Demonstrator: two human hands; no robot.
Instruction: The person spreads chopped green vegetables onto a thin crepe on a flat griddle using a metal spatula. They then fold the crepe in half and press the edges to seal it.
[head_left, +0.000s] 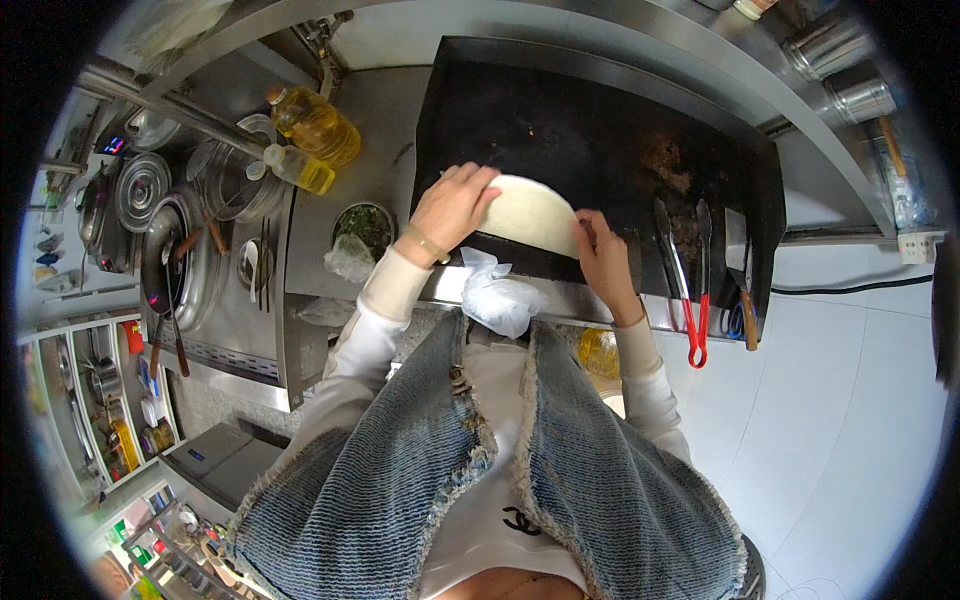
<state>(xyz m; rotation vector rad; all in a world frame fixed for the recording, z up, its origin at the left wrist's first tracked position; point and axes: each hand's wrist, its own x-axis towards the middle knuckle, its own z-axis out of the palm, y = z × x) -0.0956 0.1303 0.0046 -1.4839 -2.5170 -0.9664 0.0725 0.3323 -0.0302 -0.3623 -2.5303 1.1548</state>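
A pale, flat sheet of dough or flatbread (529, 215), half-round in outline, is held between my two hands over the near edge of a black griddle (555, 120). My left hand (459, 204) grips its left end, with the thumb on the upper face. At the right end, the fingers of my right hand (600, 251) pinch the rim. Just below the sheet, a crumpled white plastic bag (501, 300) lies on the griddle's steel front ledge. Whether the sheet touches the griddle I cannot tell.
Red-handled tongs (699, 315) and a wood-handled scraper (739, 259) lie at the griddle's right. On the left counter stand a bowl of chopped greens (365, 227), oil bottles (315, 124) and a small bottle (300, 169). Farther left are pans and a round steel lid (142, 192). A steel shelf rail arches overhead.
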